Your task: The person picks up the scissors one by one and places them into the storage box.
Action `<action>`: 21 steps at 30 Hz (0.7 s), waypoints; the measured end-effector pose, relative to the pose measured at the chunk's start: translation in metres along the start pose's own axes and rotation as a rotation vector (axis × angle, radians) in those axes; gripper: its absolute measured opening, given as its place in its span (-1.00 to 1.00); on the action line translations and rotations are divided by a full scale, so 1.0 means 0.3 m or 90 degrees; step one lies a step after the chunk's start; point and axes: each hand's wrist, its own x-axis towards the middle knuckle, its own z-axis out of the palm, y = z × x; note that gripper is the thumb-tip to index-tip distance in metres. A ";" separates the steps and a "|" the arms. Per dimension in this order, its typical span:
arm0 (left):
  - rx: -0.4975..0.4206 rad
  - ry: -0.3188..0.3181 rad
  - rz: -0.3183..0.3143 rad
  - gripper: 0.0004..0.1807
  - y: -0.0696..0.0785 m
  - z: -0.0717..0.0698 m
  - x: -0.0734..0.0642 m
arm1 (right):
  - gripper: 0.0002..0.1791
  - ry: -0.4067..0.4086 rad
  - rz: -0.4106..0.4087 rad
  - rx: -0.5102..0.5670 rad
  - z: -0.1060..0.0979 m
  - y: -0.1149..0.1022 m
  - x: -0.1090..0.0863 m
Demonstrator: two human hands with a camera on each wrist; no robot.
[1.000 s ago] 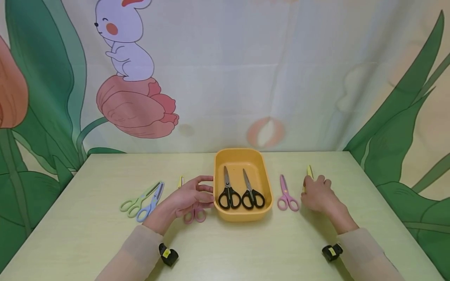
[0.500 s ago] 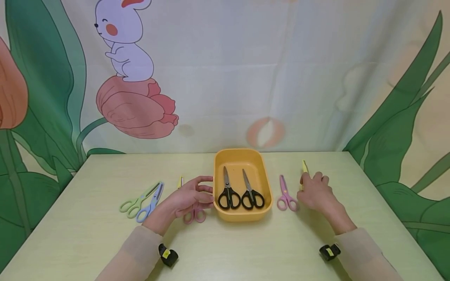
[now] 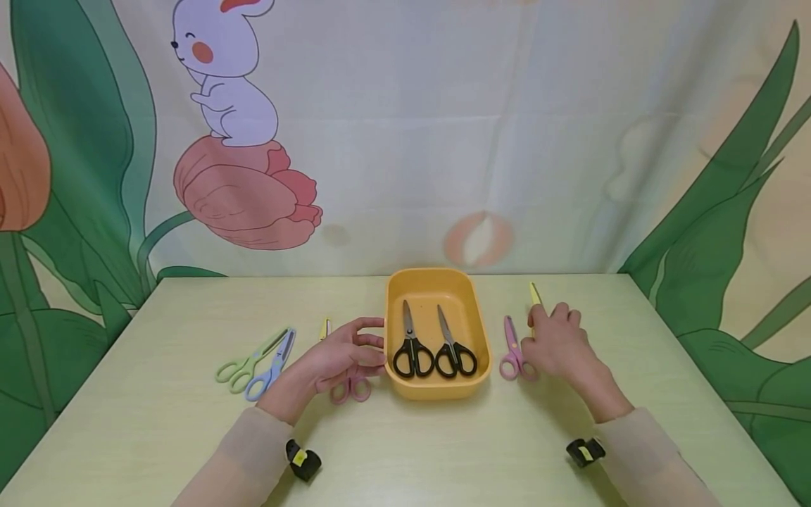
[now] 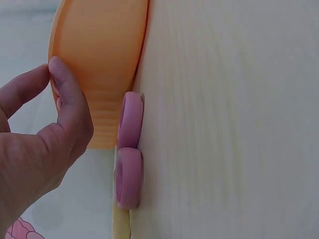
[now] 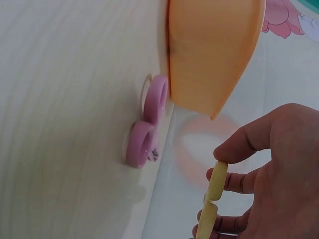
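My left hand touches the left side of a yellow plastic box with its fingertips and thumb, which meet its rim in the left wrist view. Two pairs of black-handled scissors lie inside, a left pair and a right pair. Yellow scissors are pinched by my right hand, their handles between thumb and fingers, the blade end pointing away. Just left of that hand, pink scissors rest on the table, one handle loop partly covered in the head view.
Green scissors and blue scissors lie side by side on the table, at the left. Other pink scissors and a yellow pair are partly hidden under my left hand. A printed curtain hangs behind.
My right hand has moved left with the yellow scissors, coming closer to the box and partly over the pink scissors. The left hand and the box have stayed put.
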 end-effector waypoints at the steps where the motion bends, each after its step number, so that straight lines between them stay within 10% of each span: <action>1: -0.001 0.001 -0.001 -0.18 0.000 0.000 0.000 | -0.66 0.001 -0.004 0.000 -0.002 -0.005 -0.001; 21: -0.004 0.008 -0.007 -0.18 -0.001 0.001 0.004 | -0.73 0.003 -0.083 -0.014 -0.023 -0.138 -0.014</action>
